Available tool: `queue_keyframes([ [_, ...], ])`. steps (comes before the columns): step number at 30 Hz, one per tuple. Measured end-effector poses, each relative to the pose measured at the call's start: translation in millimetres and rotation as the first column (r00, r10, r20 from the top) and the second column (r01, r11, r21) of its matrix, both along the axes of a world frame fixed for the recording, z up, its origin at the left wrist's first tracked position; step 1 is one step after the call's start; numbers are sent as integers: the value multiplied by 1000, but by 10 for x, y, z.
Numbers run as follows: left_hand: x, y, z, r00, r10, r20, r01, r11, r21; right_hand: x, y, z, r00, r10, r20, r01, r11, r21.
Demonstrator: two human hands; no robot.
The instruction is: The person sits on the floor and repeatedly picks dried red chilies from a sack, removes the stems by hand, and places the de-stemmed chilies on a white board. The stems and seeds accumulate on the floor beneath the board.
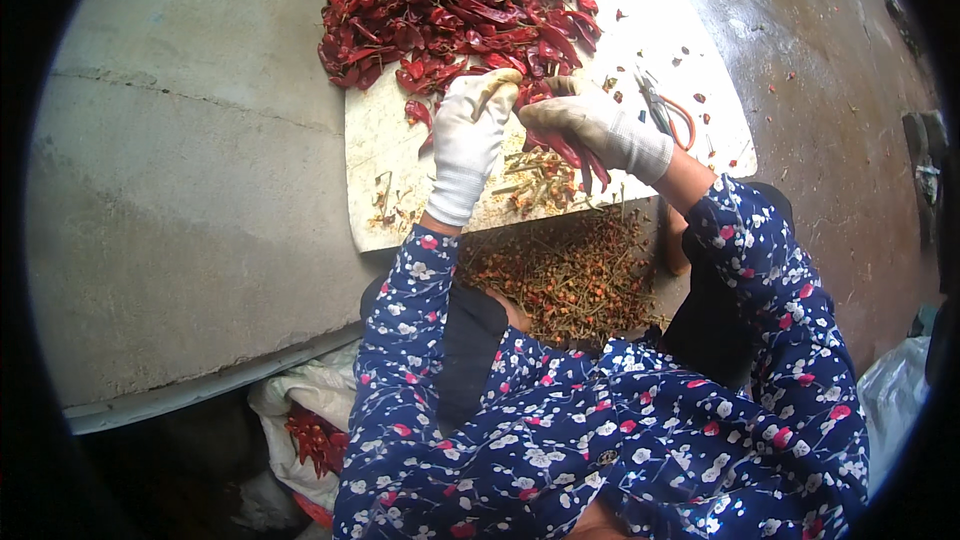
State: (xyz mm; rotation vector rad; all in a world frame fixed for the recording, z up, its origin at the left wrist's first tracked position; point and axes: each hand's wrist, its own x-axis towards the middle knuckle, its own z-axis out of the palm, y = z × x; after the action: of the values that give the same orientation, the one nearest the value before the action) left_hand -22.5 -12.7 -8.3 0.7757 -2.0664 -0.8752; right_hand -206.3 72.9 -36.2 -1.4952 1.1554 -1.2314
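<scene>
My right hand (577,116), in a white knit glove with stained fingers, is closed around several dried red chili peppers (562,150) whose ends hang below the palm. Close beside it, my left hand (474,109) wears a matching glove, its fingers bent and fingertips together. Whether a stem or pepper is pinched there is hidden. Both hands are above a pale board (390,165), at the near edge of a large heap of dried red chili peppers (465,7). Beneath them, cut stems and seeds (544,184) litter the board.
Orange-handled pliers or cutters (664,109) lie right of my right hand. Below the board's near edge, a pile of pepper stems (577,270) covers the ground between my legs. A white woven sack (281,397) with red peppers stands at lower left, beside a concrete ledge (210,240).
</scene>
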Motion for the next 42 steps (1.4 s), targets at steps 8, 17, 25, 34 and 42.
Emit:
queue_keyframes([
  [8,120,73,48,937,-148,-316,308,774,553,-93,-22,89,964,42,-262,-138,922,-361],
  [17,152,-402,-160,766,473,-434,400,177,899,385,541,599,879,303,-369,-337,941,-31],
  [25,-73,-599,-335,653,9,757,96,991,-95,13,235,307,991,-102,-81,114,982,152],
  [34,-40,-650,-853,640,216,737,140,911,-388,-202,102,368,912,-382,148,344,911,230],
  [42,-89,-324,-189,972,-2,-235,151,770,620,-90,76,68,945,-242,222,208,964,165],
])
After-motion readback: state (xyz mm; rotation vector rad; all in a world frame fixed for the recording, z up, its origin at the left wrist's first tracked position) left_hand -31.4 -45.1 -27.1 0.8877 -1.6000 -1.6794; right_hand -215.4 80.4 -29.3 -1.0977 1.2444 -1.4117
